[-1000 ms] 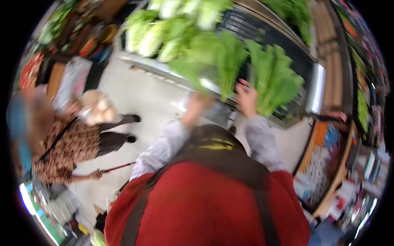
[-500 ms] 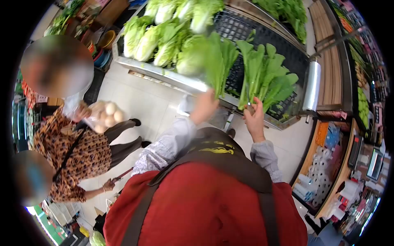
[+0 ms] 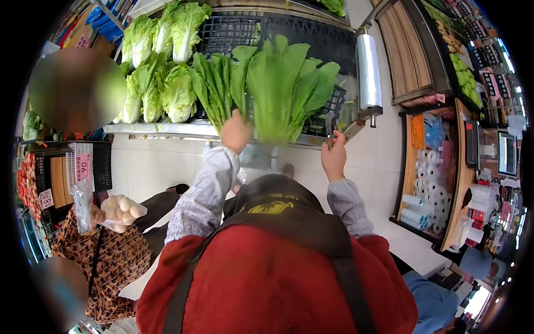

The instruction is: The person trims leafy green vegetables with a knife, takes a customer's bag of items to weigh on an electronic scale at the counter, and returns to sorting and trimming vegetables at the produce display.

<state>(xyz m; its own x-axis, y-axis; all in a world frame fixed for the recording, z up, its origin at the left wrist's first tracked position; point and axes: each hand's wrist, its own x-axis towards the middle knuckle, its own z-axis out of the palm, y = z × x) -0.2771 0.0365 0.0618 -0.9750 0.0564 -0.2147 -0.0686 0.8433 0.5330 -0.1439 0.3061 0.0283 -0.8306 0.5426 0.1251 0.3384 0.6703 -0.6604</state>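
Leafy greens [image 3: 278, 89] lie set out beside cabbages [image 3: 179, 94]; our left hand [image 3: 236, 133] has fingers of unclear grip, our right hand [image 3: 334, 158] pinches a small tool [image 3: 329, 138].

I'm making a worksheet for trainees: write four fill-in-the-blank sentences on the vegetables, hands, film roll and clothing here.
In the picture, the cabbages lie to the ____ of the long-leaved greens.
The left hand is ____ from the film roll than the right hand.
The logo on the dark apron is ____.
The garment under the apron is ____.
Missing words: left; farther; yellow; red
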